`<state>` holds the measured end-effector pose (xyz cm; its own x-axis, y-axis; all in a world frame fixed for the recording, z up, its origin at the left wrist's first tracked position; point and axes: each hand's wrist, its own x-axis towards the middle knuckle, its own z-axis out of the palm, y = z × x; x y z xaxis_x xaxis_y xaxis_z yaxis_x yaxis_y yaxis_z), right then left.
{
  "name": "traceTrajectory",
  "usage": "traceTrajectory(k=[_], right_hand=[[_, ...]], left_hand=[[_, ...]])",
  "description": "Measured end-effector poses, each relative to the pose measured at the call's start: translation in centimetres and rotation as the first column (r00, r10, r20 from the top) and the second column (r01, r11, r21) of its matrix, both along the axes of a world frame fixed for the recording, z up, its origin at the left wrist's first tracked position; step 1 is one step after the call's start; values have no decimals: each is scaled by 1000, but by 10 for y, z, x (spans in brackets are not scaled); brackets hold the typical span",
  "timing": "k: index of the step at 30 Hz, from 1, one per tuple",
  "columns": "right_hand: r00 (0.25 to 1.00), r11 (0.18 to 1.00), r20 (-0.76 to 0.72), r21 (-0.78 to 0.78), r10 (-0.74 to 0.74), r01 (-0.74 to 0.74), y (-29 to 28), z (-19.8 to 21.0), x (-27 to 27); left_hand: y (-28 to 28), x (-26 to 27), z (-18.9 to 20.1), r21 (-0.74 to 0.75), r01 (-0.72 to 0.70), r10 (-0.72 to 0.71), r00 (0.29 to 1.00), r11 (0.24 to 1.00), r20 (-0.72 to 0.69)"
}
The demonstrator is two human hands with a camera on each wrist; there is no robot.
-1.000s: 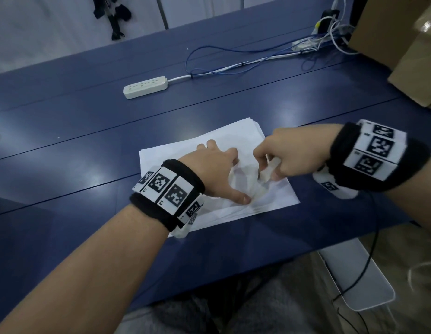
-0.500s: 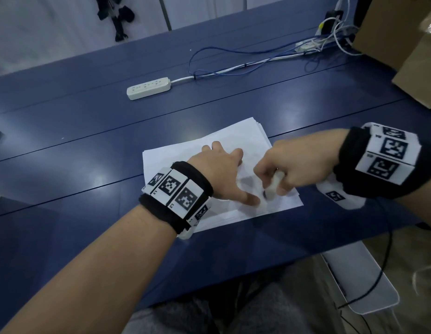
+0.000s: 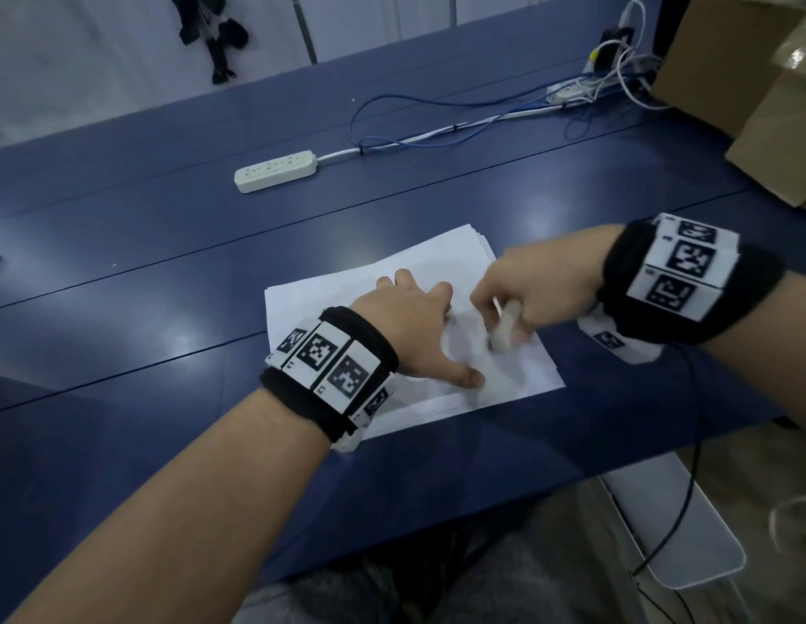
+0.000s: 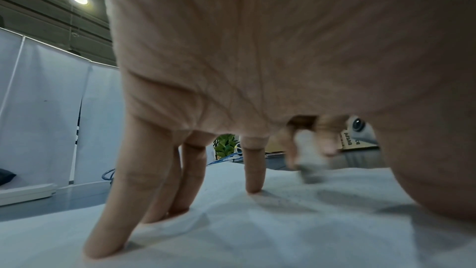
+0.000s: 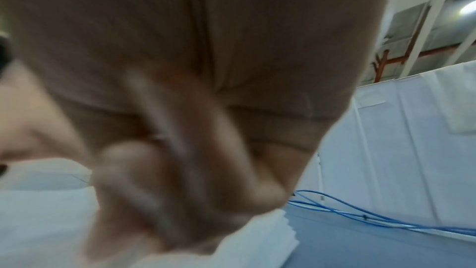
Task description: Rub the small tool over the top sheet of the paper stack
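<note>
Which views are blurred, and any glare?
Head: right hand and its white object motion-smeared; soft glare patches on the blue table. Left wrist: fingers sharp on the paper. Right wrist: heavily blurred.

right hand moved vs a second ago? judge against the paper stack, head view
Yes. The right hand with the small white object it grips has shifted toward the near right corner of the paper stack; earlier it sat farther up the sheet.
</note>
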<state>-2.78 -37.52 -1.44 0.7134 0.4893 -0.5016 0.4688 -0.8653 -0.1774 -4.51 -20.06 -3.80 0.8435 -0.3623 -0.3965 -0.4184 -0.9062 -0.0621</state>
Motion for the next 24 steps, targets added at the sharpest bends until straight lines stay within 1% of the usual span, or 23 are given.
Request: traceTrajectory(k=[2, 3, 4, 5, 7, 9, 10, 11, 14, 15, 16, 18, 20, 21, 22, 24], right_hand=[[985, 995, 144, 23, -95, 93, -2, 1, 12], [977, 993, 177, 36, -116, 111, -4, 0, 14], [979, 993, 170, 47, -111, 104, -6, -1, 12], [988, 996, 131, 43, -83, 77, -7, 0, 6], [1000, 999, 7, 35, -3, 3, -9, -2, -7], [996, 999, -83, -8, 45, -46, -5, -1, -14], [997, 999, -65, -8, 38, -39, -3, 0, -11], [1000, 1000, -13, -1, 7, -7, -2, -1, -4], [977, 994, 182, 45, -110, 104, -2, -1, 15], [974, 993, 194, 57, -117, 108, -3, -2, 15], [981, 994, 168, 63, -101, 92, -5, -3, 12], [999, 998, 40, 65, -21, 19, -6, -3, -1], [994, 998, -96, 41, 55, -51, -3, -4, -12], [990, 997, -118, 28, 72, -69, -2, -4, -12], [993, 997, -94, 19, 71, -69, 0, -3, -9], [1000, 999, 25, 33, -9, 8, 3, -2, 4]], left_hand=[[1, 0, 0, 1, 3, -3, 1000, 1000, -1], [1, 0, 0, 2, 4, -4, 1000, 1000, -2], [1, 0, 0, 6, 7, -7, 1000, 1000, 0], [1, 0, 0, 6, 6, -6, 1000, 1000, 1], [0, 0, 0, 1, -2, 2, 1000, 1000, 0], [0, 1, 0, 0, -4, 4, 1000, 1000, -4], [0, 0, 0, 2, -1, 1, 1000, 1000, -3], [0, 0, 0, 4, 3, -3, 1000, 1000, -1], [1, -1, 0, 7, 7, -7, 1000, 1000, 0], [1, -1, 0, 7, 6, -6, 1000, 1000, -1], [0, -1, 0, 6, 4, -4, 1000, 1000, -1], [1, 0, 0, 2, -1, 1, 1000, 1000, -5], [0, 1, 0, 0, 0, 0, 1000, 1000, -3], [0, 0, 0, 0, 2, -2, 1000, 1000, 0], [0, 0, -1, 2, 3, -3, 1000, 1000, 3], [0, 0, 0, 6, 6, -6, 1000, 1000, 3]])
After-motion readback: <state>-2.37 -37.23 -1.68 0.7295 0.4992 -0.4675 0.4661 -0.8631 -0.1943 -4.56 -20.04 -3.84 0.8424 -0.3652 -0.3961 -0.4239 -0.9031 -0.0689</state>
